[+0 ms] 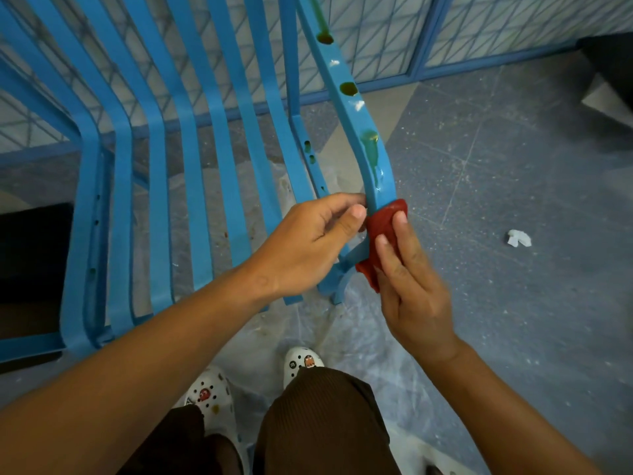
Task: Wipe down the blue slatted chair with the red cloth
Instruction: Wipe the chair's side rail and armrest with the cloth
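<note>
The blue slatted chair fills the left and middle of the head view. Its right armrest curves down toward me and carries several dark greenish stains and wet patches. The red cloth is wrapped around the near end of that armrest. My right hand presses the cloth against the armrest from the right, fingers extended over it. My left hand pinches the cloth and armrest from the left with thumb and fingertips.
A clear plastic sheet lies on the grey speckled floor under the chair. A crumpled white scrap lies on the floor to the right. A blue mesh fence stands behind. My white clogs are just below the chair's front edge.
</note>
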`<state>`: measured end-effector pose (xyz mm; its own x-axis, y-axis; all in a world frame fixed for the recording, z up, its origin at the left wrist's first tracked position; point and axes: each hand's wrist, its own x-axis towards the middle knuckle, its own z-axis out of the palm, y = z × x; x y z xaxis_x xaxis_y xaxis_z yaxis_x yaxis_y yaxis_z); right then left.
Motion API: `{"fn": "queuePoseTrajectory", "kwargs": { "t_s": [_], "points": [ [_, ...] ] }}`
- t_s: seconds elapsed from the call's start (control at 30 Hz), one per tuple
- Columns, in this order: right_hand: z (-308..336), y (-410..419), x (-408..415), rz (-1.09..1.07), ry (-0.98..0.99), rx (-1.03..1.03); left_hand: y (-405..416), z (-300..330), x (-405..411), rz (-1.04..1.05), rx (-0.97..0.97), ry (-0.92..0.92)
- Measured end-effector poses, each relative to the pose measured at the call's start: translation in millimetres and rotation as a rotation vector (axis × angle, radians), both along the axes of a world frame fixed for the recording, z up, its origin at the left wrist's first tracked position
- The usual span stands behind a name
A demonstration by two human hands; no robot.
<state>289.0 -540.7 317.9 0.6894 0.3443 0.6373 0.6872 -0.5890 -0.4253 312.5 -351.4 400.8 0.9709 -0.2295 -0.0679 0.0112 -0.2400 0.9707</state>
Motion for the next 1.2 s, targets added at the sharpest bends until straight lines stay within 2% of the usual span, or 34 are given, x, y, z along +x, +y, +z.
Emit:
{"fn": "queuePoseTrajectory", "kwargs": {
  "t_s": [0.27,0.37,0.47,0.63,0.83,1.1,1.2],
  "points": [
    [-29,-21,-18,0.030,0.095,-0.003,-5,-10,-4,0.004,0.009,0.045],
    [-17,-32,-23,0.005,0.184,0.062,-9,-15,-6,0.010,0.060,0.015],
    [9,-35,-18,-0.082,0.264,0.218,-13,-22,-9,0.023,0.129,-0.053],
    [33,-25,-5,-0.094,0.109,0.307,-17,-29,-7,0.078,0.142,-0.095],
    [17,6,2,-0.128,0.138,0.376,-17,-32,-7,0.120,0.169,-0.115],
    [-13,5,-5,-0.154,0.127,0.399,-21,-33,-13,0.095,0.111,-0.103],
    [-34,5,-12,-0.165,0.198,0.406,-23,-34,-15,0.086,0.073,-0.087]
  ]
}}
